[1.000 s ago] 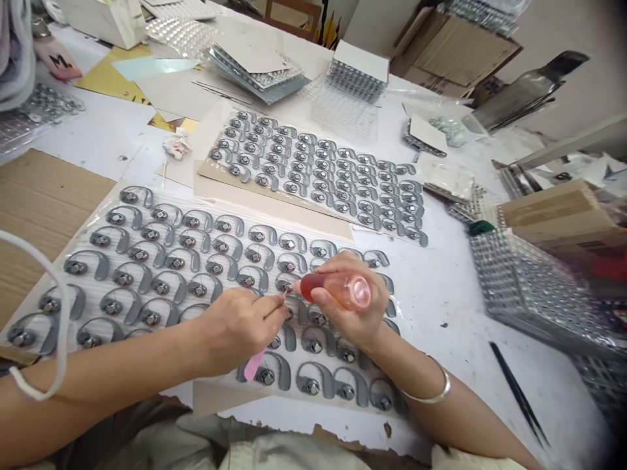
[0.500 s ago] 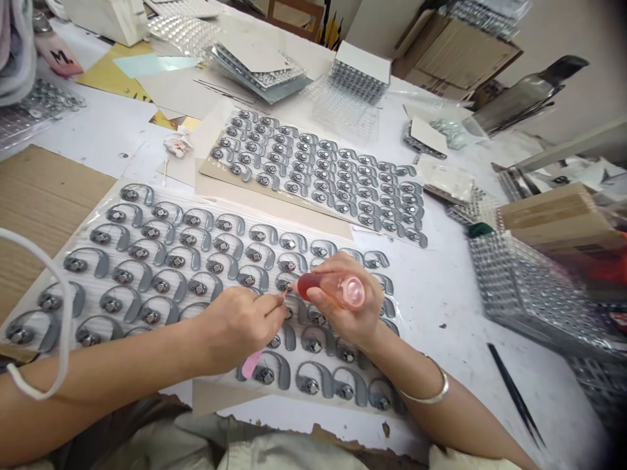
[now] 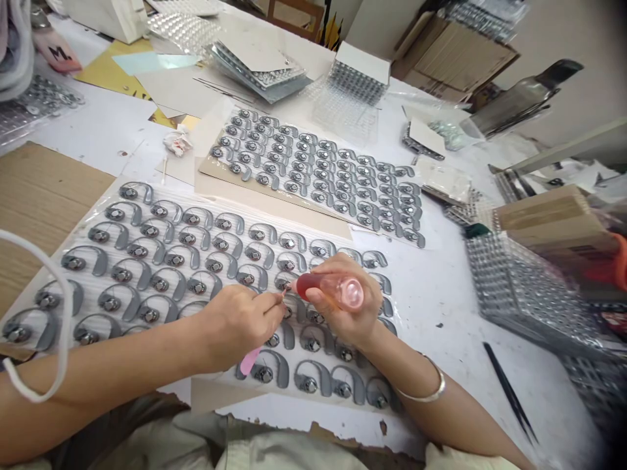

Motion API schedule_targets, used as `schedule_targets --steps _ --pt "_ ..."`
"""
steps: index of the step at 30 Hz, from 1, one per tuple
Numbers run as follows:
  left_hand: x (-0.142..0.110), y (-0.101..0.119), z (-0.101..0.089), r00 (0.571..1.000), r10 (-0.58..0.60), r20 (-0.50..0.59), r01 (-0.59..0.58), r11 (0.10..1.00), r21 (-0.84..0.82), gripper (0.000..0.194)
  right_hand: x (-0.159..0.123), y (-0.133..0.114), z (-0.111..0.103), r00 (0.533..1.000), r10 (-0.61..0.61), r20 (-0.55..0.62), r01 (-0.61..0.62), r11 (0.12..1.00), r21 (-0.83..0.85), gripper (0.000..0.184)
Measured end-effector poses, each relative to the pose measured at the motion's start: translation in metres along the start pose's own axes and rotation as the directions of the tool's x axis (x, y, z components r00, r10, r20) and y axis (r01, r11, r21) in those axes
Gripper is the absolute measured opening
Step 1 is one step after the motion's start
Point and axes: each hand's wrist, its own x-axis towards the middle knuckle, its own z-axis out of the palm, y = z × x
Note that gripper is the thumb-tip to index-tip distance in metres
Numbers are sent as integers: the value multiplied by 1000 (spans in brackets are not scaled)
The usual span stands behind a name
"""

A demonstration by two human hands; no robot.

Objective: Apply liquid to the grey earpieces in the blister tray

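Note:
My right hand (image 3: pixel 350 310) is wrapped round a small clear squeeze bottle of red liquid (image 3: pixel 330 289), tilted so its nozzle points left at one grey ear-hook earphone part. In a pinch, my left hand (image 3: pixel 247 320) holds a thin pink stick (image 3: pixel 250 361); its flat pink end shows below the fingers, and its tip is close to the nozzle. Both hands are over a sheet of grey ear-hook parts (image 3: pixel 198 286), set in rows, each with a round metallic piece and fine wires. Whether the nozzle touches the part, I cannot tell.
Behind lies a second sheet of ear-hook parts (image 3: pixel 321 173). Black tweezers (image 3: pixel 509 391) rest at the right, near stacked clear trays (image 3: pixel 529 294). A white cable (image 3: pixel 63 313) loops at the left beside a cardboard sheet (image 3: pixel 44 202). A cotton swab (image 3: pixel 165 168) lies by crumpled tissue (image 3: pixel 177 141).
Both hands stay almost where they were, still holding the bottle and the pink stick. The view has shifted very slightly. At the far right edge, an orange-red shape has come further into view.

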Motion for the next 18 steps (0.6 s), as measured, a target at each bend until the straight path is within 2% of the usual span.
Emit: schedule_targets --steps 7,14,18 --pt "1 0 -1 1000 11 -2 -11 1000 -2 17 -1 2 0 1000 -11 -27 12 1000 14 22" --pt "0 0 1 999 -21 42 21 1000 4 15 -4 5 -1 1000 -19 -25 18 999 -30 24" --pt "0 0 0 998 -19 62 20 1000 -16 18 -4 7 -1 998 -62 -29 61 998 -25 26"
